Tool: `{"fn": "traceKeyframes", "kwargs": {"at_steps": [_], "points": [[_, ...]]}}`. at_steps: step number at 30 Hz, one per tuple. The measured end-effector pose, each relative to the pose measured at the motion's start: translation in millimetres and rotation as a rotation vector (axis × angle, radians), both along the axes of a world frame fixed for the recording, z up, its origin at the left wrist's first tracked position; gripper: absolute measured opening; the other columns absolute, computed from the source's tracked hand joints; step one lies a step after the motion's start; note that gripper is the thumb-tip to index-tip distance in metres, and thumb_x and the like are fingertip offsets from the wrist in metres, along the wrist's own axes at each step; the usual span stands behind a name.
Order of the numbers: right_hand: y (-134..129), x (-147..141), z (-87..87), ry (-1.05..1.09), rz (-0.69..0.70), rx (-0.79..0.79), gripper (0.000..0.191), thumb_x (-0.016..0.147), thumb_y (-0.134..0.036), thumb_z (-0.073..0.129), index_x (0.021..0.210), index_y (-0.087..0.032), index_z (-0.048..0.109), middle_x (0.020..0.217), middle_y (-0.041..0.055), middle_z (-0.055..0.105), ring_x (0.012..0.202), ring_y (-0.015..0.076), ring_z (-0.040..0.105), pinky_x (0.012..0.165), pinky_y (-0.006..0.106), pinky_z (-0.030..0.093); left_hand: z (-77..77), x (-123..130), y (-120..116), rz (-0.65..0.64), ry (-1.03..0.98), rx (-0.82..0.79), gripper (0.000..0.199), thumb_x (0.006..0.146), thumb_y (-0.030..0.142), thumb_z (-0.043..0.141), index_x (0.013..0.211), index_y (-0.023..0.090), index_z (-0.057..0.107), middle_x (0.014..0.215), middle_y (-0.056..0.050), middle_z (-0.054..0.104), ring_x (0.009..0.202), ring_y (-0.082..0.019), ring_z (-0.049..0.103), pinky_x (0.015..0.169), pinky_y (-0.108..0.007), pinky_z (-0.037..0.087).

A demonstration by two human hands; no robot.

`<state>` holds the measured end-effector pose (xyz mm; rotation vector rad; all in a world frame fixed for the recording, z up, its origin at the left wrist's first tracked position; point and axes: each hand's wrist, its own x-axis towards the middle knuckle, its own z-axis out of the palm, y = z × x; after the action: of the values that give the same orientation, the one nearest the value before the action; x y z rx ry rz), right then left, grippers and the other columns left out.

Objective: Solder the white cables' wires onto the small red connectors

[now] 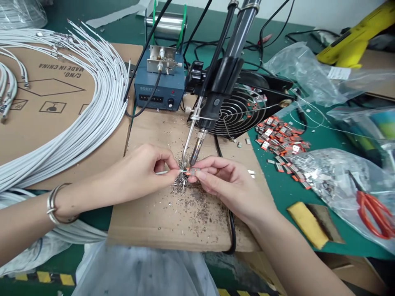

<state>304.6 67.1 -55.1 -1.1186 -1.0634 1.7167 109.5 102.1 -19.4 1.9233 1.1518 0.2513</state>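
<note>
My left hand (148,168) pinches the end of a white cable (182,170), its thin wires at the fingertips. Between the thumb and fingers of my right hand (230,179) is a small metal USB connector (194,171) with an orange part facing the wires. Cable end and connector meet right under the tip of a mounted soldering iron (198,146); I cannot tell whether the tip touches them. A bent solder feed tube (188,142) comes down beside the iron. Solder debris (184,185) is heaped below my fingertips.
White cables (101,111) curve across cardboard at left. Behind stand a blue solder feeder (159,90), a solder spool (168,24) and a fan (237,109). At right lie loose USB connectors (277,135), a plastic bag of metal parts (333,172), red-handled cutters (372,211) and a yellow sponge (307,224).
</note>
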Motion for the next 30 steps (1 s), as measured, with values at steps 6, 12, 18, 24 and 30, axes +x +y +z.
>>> {"fn": "traceKeyframes", "kwargs": {"at_steps": [6,12,18,24,30], "points": [[-8,3,8.7,-0.123,0.065,-0.029,0.016,0.073,-0.026,0.072,0.081,-0.014,0.065,0.068,0.0047,0.069,0.046,0.0043,0.050,0.042,0.014,0.036,0.3,-3,-8,-0.062,0.002,-0.050,0.018,0.079,0.033,0.053,0.077,0.019,0.064,0.051,0.007,0.044,0.047,-0.004,0.038,0.045,-0.015,0.028],[-30,1,18.2,-0.099,0.045,-0.035,0.017,0.073,-0.027,0.072,0.080,-0.014,0.064,0.068,0.0042,0.069,0.045,0.0031,0.048,0.041,0.012,0.036,-1.9,-8,-27,-0.092,-0.030,-0.070,0.022,0.083,0.038,0.049,0.081,0.022,0.064,0.053,0.007,0.043,0.049,-0.004,0.037,0.046,-0.014,0.027],[-25,-5,16.6,-0.168,0.027,-0.078,0.022,0.066,-0.028,0.075,0.077,-0.012,0.063,0.068,0.0061,0.069,0.047,0.0037,0.050,0.043,0.013,0.036,-13.2,-11,-27,-0.051,-0.082,-0.213,0.029,0.085,0.041,0.045,0.082,0.017,0.062,0.061,0.004,0.049,0.056,-0.007,0.042,0.049,-0.017,0.030],[-5,-5,5.5,-0.149,0.016,-0.082,0.027,0.065,-0.031,0.076,0.077,-0.012,0.061,0.068,0.0040,0.068,0.044,0.0030,0.048,0.041,0.012,0.038,-14.6,-3,-4,0.005,-0.184,-0.325,0.021,0.080,0.032,0.054,0.080,0.012,0.059,0.065,0.001,0.058,0.060,-0.009,0.051,0.056,-0.019,0.038],[-4,-4,-5.6,-0.011,-0.047,-0.052,0.024,0.068,-0.029,0.076,0.080,-0.014,0.062,0.070,0.0029,0.069,0.047,0.0034,0.051,0.041,0.011,0.039,-20.7,-2,4,0.057,-0.352,-0.465,0.019,0.080,0.029,0.056,0.080,0.010,0.057,0.064,0.003,0.057,0.061,-0.006,0.051,0.061,-0.018,0.039]]}}
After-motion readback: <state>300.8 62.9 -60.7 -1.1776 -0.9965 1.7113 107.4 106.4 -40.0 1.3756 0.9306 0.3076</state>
